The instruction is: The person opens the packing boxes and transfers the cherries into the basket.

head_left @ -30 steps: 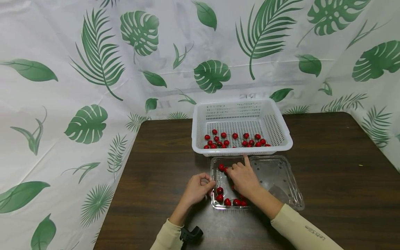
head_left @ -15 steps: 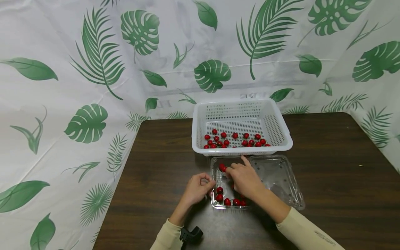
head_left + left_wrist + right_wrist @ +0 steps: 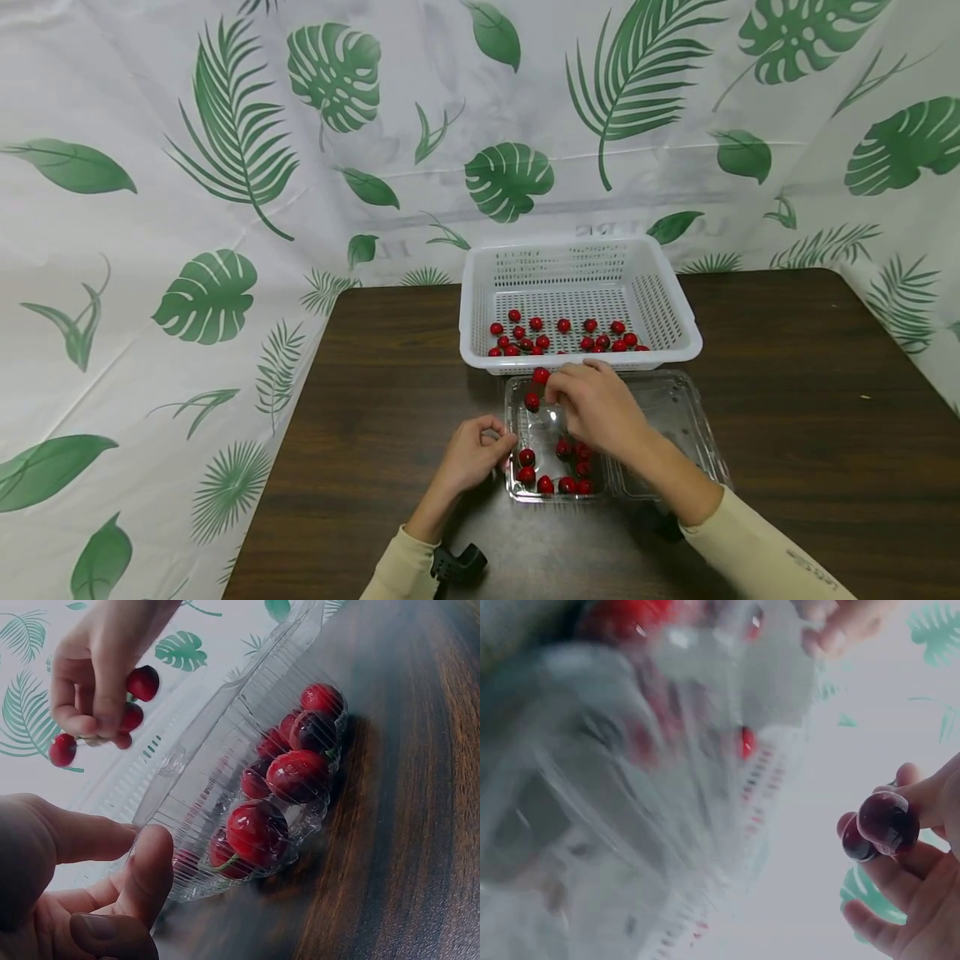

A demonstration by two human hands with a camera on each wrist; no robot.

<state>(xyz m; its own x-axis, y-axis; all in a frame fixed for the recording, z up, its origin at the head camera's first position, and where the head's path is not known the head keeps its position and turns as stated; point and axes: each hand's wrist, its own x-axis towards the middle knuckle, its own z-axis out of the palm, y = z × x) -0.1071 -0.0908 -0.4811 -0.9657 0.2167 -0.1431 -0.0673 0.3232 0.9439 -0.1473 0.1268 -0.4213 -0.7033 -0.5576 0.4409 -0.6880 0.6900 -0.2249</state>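
My right hand (image 3: 600, 408) is raised over the clear plastic clamshell box (image 3: 542, 433), its fingertips pinching a few red cherries (image 3: 142, 682). One of these cherries (image 3: 541, 376) shows left of the fingers in the head view; dark cherries (image 3: 887, 823) sit against the fingers in the right wrist view. At the box's left side, my left hand (image 3: 472, 454) pinches the rim between thumb and forefinger. Several cherries (image 3: 298, 776) lie inside the box along its near and right sides, and one cherry (image 3: 532, 402) appears near its far left corner.
Behind the box stands a white perforated basket (image 3: 581, 364) with several cherries along its near side. The box's lid (image 3: 675, 417) lies folded open to the right, partly under the right forearm. All stand on a dark wooden table (image 3: 390, 367) before a leaf-print cloth (image 3: 420, 83).
My right hand has risen and moved slightly right, lifting cherries from the box. Cherries it covered in the box now show. The left hand stays at the rim.
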